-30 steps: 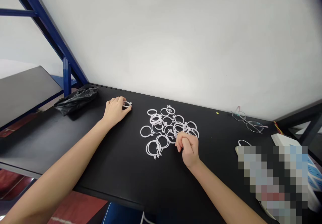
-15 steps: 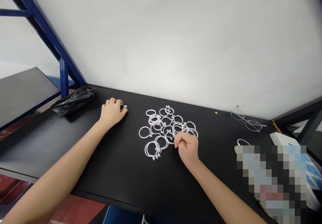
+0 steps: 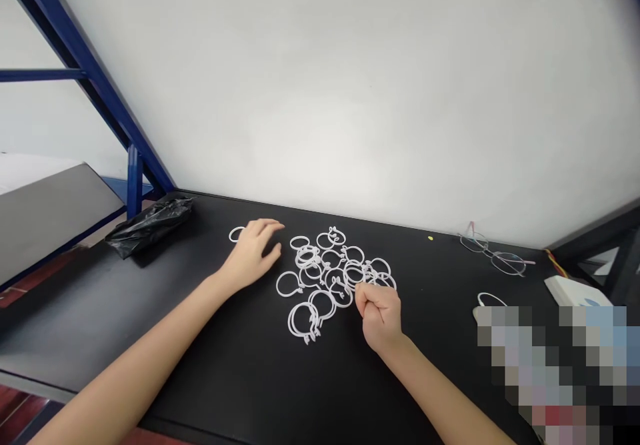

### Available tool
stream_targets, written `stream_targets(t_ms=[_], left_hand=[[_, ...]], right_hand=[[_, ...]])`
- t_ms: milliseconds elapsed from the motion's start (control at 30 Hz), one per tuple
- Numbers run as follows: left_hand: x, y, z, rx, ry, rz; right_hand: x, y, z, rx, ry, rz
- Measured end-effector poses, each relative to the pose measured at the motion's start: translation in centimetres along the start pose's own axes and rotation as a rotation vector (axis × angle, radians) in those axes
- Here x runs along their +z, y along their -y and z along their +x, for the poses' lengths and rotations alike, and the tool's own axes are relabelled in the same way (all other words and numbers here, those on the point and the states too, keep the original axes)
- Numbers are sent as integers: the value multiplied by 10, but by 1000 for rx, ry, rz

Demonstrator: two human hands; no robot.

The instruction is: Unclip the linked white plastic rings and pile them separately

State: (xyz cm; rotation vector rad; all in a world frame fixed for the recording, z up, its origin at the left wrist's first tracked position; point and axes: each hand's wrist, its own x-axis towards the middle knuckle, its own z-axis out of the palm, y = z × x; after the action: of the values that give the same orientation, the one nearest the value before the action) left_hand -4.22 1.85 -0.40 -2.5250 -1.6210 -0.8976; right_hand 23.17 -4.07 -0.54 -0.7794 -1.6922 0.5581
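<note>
a lone ring [image 3: 236,234] lies just left of the left hand [image 3: 253,255], whose fingers are open and spread over the table [image 3: 250,365]. next comes the ring pile [image 3: 325,268]. the right hand [image 3: 383,311] is curled shut at the pile's edge; whether it pinches a ring is unclear. this looks like mid-pick: freeing one ring needs a fine pinch.

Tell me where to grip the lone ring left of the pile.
Pinch the lone ring by its thin rim from above. It lies flat on the table, clear of the pile and just left of the left hand, so its left edge is open.
</note>
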Motion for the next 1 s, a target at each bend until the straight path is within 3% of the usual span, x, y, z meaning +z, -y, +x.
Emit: stream_targets(t_ms=[167,500,733,900,1000], left_hand=[[8,-18,-3,62,34,-25],[19,-16,-5,100,104,-131],[25,-13,-4,117,-29,-212],[13,-22,-1,204,-263,-213],[7,-31,-2,289,-311,-206]], right_hand=[[2,-4,-2,-28,-6,39],[4,-5,-5,-27,-4,43],[6,-6,-4,-18,1,40],[6,-3,-3,-24,-5,37],[5,-3,-2,-29,-15,33]])
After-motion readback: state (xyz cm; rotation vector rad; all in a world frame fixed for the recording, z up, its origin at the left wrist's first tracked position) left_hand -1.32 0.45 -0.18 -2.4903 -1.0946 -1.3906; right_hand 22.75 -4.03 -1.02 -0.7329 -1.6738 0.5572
